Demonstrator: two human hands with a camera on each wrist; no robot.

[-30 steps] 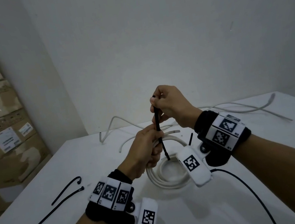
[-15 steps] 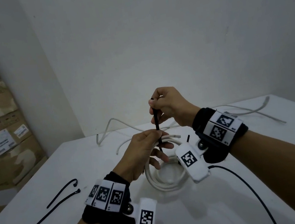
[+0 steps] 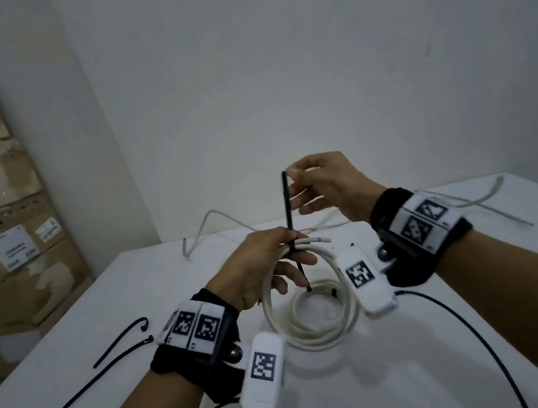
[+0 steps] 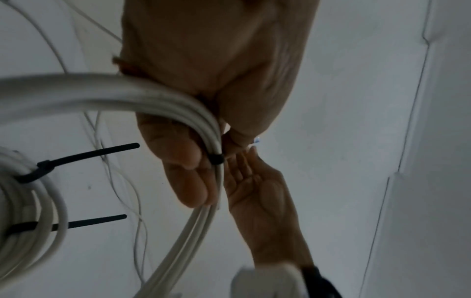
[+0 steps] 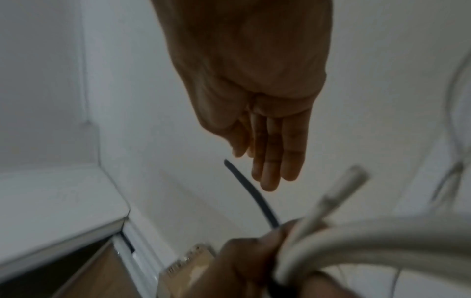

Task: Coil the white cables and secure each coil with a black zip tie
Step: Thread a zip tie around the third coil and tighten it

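At frame centre, the left hand [image 3: 262, 267] grips the springy coil of white round cable [image 3: 311, 315] at its cinched black plastic zip tie [image 3: 288, 208]. The right hand [image 3: 324, 185], fingers loose, holds nothing beside the stiff tail; I'd pinch that tail low.

The labels [image 3: 12, 247] on the cardboard boxes [image 3: 2, 206] are too small to read.

White coiled cable [image 3: 314, 327], black zip tie [image 3: 287, 201], white table [image 3: 388, 377], brown cardboard boxes [image 3: 2, 206] (white labels), black wristbands [image 3: 196, 362] with black-and-white square markers.
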